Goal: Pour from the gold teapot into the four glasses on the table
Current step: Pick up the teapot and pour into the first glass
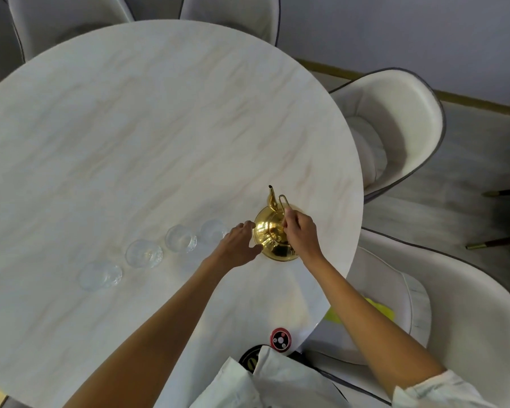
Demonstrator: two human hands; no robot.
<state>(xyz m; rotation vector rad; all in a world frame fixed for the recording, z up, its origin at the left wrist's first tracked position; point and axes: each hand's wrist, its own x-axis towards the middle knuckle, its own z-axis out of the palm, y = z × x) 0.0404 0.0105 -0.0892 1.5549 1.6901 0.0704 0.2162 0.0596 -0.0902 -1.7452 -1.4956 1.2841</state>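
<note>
Nothing poured yet: right hand (299,234) pinches the gold teapot (273,235) handle, open left hand (237,244) steadies its side, four glasses (143,254) look empty.

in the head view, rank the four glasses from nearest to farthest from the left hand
Measured from the left hand, the glasses run in a row away to its left:
1. Nearest glass, just beside the hand's knuckles, next to the gold teapot.
2. Second glass, one step left.
3. Third glass, farther left and closer to the person.
4. Farthest glass, at the row's left end.
</note>
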